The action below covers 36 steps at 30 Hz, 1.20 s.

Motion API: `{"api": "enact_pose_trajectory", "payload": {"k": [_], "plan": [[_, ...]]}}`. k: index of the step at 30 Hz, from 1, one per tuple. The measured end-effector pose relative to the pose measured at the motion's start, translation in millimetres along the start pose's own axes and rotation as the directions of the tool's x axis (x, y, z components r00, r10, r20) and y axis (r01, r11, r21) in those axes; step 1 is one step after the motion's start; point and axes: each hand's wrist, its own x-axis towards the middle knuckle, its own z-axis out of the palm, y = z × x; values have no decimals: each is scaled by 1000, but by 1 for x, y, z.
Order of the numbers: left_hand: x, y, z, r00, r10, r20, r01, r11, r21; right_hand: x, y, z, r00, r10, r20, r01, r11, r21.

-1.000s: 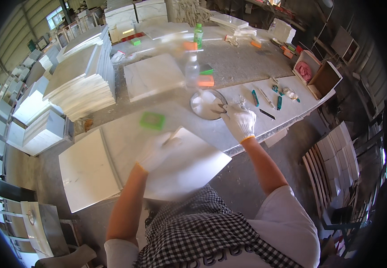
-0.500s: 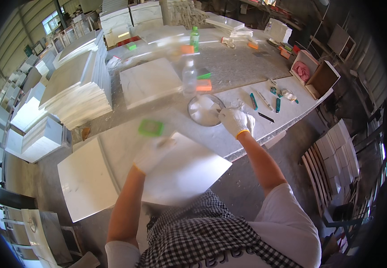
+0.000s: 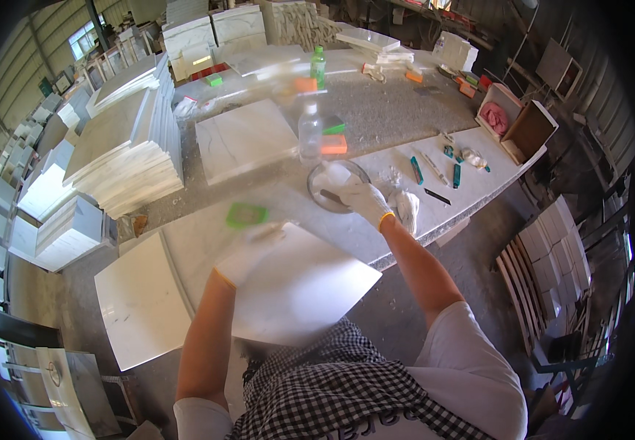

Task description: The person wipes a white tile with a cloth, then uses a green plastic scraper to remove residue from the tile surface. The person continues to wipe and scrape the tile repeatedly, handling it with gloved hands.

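Observation:
Both hands wear white knit gloves with yellow cuffs. My right hand (image 3: 366, 202) is closed on a thin, flat grey blade (image 3: 330, 196), whose free end reaches over a round metal bowl (image 3: 316, 170) with white material in it. My left hand (image 3: 247, 255) lies on the upper left part of a glossy white tile (image 3: 310, 275); its fingers are blurred, so their grip is unclear. This tile overhangs the bench's near edge. A green sponge-like block (image 3: 247, 215) sits just beyond my left hand. Another white tile (image 3: 145, 297) lies to the left.
A clear bottle (image 3: 310, 132) and orange block (image 3: 334, 144) stand behind the bowl. Teal cutters (image 3: 457, 174), a dark blade (image 3: 437, 196) and a crumpled white cloth (image 3: 405, 209) lie to the right. Stacked slabs (image 3: 126, 147) rise at left; an open box (image 3: 515, 121) sits at the bench's right end.
My right hand has moved left and slightly down, further over the bowl, and the blade in it now shows clearly. My left hand has barely shifted.

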Motion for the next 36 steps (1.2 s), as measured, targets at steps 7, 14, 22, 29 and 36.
{"api": "enact_pose_trajectory", "payload": {"k": [7,14,22,29,36], "plan": [[2,9,-1,988,136,74,-126,985,-118,8,-9,3,976,-213,37,212,915,-344],[-5,21,1,995,90,32,-90,996,-9,-26,-61,-37,994,-106,39,100,986,130],[-4,23,3,999,48,17,-49,999,24,-76,-118,-76,990,6,140,-68,895,441],[-2,12,3,996,94,11,-94,996,-10,-104,-142,-67,986,-101,132,9,825,565],[-5,14,4,998,65,-23,-67,994,-85,-108,-142,-61,963,-221,153,121,866,485]]}}
